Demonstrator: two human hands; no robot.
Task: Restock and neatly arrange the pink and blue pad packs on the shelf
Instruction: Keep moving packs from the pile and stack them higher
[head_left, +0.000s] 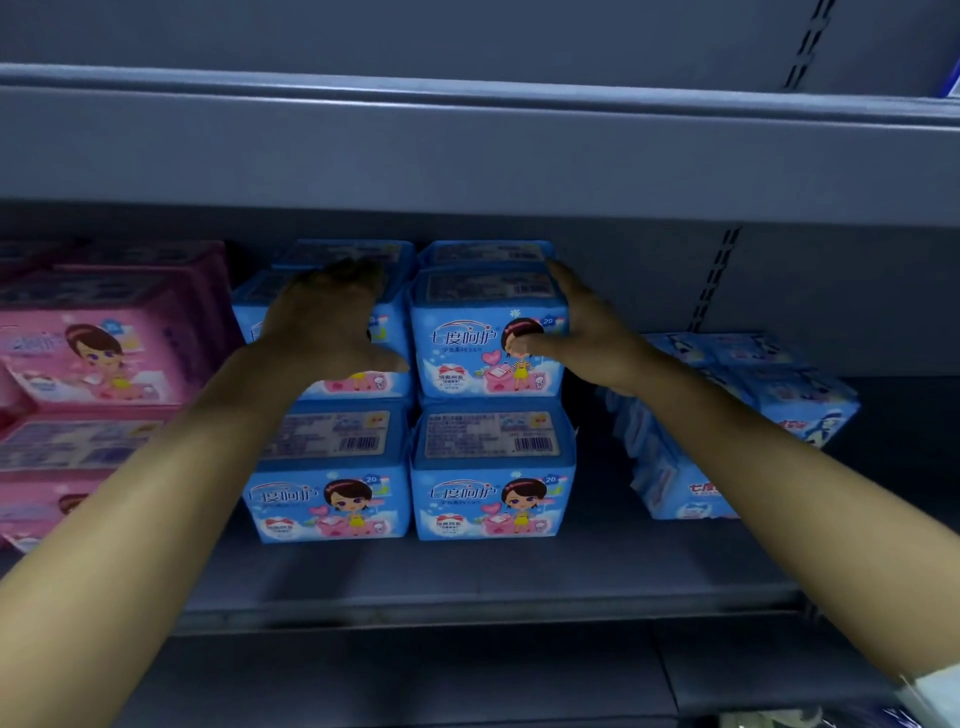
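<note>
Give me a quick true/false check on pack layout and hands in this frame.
1. The middle blue stack is two packs high. True.
2. The pink packs sit to the right of that stack. False: the pink packs are on its left.
3. The left hand lies over the upper left blue pack, fingers over its top. True.
4. The right hand holds a pink pack. False: the right hand grips the upper right blue pack, thumb on its front.
5. The shelf to the right of the stack is bare. False: loose blue packs lie there, askew.
</note>
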